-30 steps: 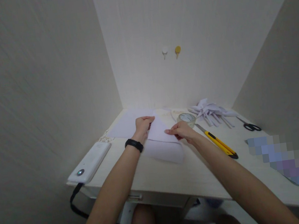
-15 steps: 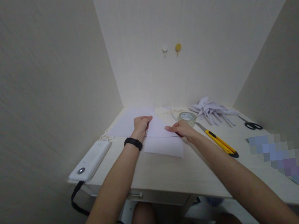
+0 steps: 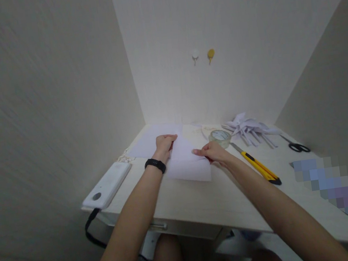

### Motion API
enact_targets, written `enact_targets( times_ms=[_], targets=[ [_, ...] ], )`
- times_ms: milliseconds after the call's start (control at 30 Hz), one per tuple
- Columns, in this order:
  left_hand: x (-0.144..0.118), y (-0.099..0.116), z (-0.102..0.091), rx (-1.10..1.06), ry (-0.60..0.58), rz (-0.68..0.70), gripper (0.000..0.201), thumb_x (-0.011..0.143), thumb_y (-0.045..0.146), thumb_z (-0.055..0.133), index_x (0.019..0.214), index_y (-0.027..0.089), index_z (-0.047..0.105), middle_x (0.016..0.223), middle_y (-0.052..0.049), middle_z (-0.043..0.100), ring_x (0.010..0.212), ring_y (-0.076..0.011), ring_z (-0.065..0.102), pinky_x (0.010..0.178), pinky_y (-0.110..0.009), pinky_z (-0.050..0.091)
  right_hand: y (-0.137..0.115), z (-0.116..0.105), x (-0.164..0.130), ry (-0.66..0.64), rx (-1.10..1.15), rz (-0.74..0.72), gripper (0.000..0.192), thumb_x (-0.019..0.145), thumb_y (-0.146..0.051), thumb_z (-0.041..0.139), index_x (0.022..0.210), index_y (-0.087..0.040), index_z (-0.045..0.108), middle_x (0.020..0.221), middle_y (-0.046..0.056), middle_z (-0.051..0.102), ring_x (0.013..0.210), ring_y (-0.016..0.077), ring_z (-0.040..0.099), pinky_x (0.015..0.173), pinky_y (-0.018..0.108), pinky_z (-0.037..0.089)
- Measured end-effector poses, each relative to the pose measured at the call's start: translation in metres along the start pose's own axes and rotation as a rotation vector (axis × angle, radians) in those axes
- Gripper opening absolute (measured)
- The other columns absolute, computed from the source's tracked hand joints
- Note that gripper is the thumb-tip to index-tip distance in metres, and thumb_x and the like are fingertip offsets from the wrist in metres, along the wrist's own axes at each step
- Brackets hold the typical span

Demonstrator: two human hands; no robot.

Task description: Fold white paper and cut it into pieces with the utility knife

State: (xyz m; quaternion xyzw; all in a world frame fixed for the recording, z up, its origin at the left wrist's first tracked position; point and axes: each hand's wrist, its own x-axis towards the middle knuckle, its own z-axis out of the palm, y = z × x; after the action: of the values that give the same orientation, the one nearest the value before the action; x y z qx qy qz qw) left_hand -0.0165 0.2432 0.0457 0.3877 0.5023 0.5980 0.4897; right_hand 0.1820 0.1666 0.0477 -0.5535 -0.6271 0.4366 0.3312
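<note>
A white sheet of paper (image 3: 188, 169) lies on the desk in front of me, with a slanted flap folded over its upper part. My left hand (image 3: 164, 143), below a black wristband, pinches the flap's far end. On the right, my right hand (image 3: 211, 151) grips the paper's right edge, thumb on top and fingers curled beneath. A further white sheet (image 3: 149, 140) lies flat behind my left hand. Just past my right hand sits a roll of clear tape (image 3: 220, 137), and a yellow utility knife (image 3: 260, 166) lies beside my right forearm.
Several folded paper pinwheels (image 3: 246, 126) are piled at the back right, near black-handled scissors (image 3: 298, 147). A white power bank (image 3: 107, 186) with a black cable sits at the left edge. Two hooks, one yellow (image 3: 211, 53), are on the wall. A blurred-out item (image 3: 336, 190) lies at right.
The view has shifted slightly. The folded flap's near edge has come closer to the lower sheet, and my right hand has moved a little lower on the paper. Both hands keep their grip.
</note>
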Motion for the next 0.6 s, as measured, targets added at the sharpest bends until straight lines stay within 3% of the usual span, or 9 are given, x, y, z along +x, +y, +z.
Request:
enact_targets(
  times_ms=[167,333,600],
  targets=[
    [0.0026,-0.0008,-0.0057,0.027,0.021,0.001,0.015,0.059,0.014,0.08,0.067,0.01,0.068,0.065,-0.006,0.067,0.054,-0.0153,0.059,0.057,-0.03,0.048,0.0073,0.0017,0.0021,-0.111,0.087,-0.031,0.056,0.052,-0.065,0.083,0.046,-0.019,0.05,0.042,-0.003,0.044,0.043,0.0078,0.036,0.043,0.024,0.027],
    [0.0046,-0.0024,-0.0051,0.017,0.008,-0.01,0.012,0.06,0.014,0.078,0.066,0.01,0.068,0.064,-0.007,0.067,0.055,-0.0164,0.06,0.056,-0.03,0.048,0.0054,-0.0051,0.0007,-0.21,0.064,-0.014,0.063,0.053,-0.076,0.077,0.046,-0.019,0.051,0.042,-0.002,0.043,0.042,0.0074,0.036,0.042,0.025,0.031],
    [0.0081,-0.0042,-0.0067,0.007,0.024,-0.003,0.011,0.062,0.014,0.076,0.067,0.01,0.067,0.063,-0.006,0.066,0.054,-0.0148,0.059,0.054,-0.028,0.047,0.0052,-0.0065,0.0009,-0.18,0.045,-0.031,0.063,0.055,-0.076,0.078,0.051,-0.016,0.057,0.049,0.001,0.052,0.047,0.0095,0.045,0.046,0.024,0.04]
  ],
)
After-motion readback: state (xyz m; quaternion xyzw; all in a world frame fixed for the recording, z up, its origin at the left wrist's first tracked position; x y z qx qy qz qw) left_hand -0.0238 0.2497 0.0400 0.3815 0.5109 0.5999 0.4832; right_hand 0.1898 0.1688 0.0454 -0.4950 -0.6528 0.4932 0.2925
